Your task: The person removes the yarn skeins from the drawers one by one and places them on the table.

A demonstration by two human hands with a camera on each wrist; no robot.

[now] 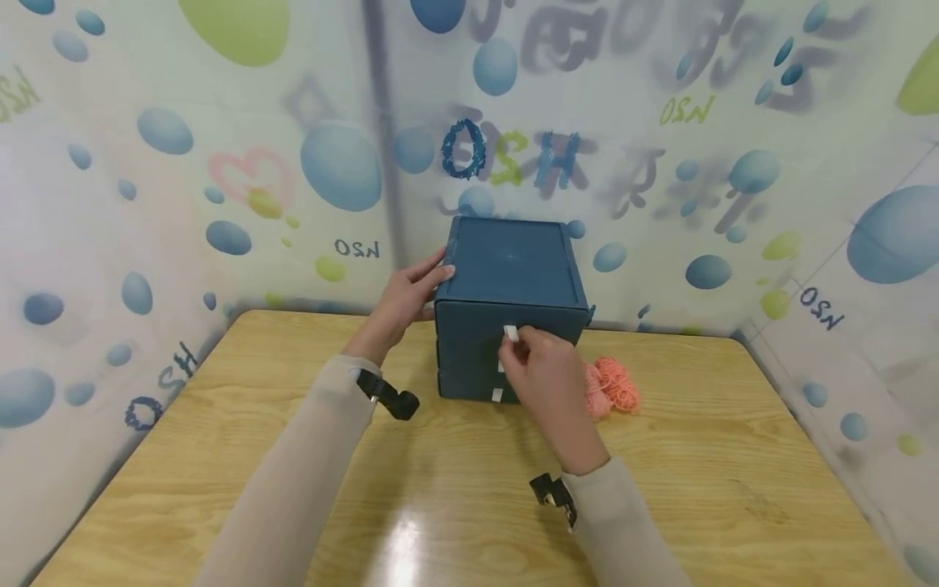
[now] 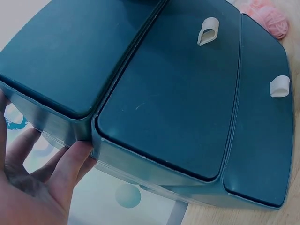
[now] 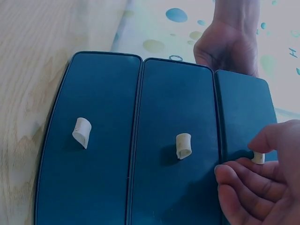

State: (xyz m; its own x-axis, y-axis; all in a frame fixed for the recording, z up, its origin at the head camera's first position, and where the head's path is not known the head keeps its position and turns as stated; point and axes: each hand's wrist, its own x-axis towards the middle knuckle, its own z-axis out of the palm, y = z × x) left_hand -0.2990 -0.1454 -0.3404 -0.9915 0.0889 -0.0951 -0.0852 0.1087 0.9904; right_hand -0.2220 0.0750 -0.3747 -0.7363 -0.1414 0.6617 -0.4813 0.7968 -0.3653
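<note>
A dark teal three-drawer box (image 1: pixel 510 261) stands on the table, each drawer front bearing a white loop pull. My left hand (image 1: pixel 402 303) rests against its left side near the top, one digit over the upper edge. Several left fingers (image 2: pixel 70 164) press the side wall by the front corner in the left wrist view. My right hand (image 1: pixel 546 371) pinches the top drawer's white pull (image 1: pixel 511 333) between thumb and fingers. In the right wrist view the middle pull (image 3: pixel 183 146) and the bottom pull (image 3: pixel 82 131) are untouched. The top drawer front (image 3: pixel 243 108) sits in line with the others.
Coral-pink yarn (image 1: pixel 614 387) lies against the box's right side, partly behind my right hand. The wooden table (image 1: pixel 293 350) ends at walls covered with patterned sheeting (image 1: pixel 330 98) close behind the box. Black camera straps (image 1: pixel 389 394) circle my wrists.
</note>
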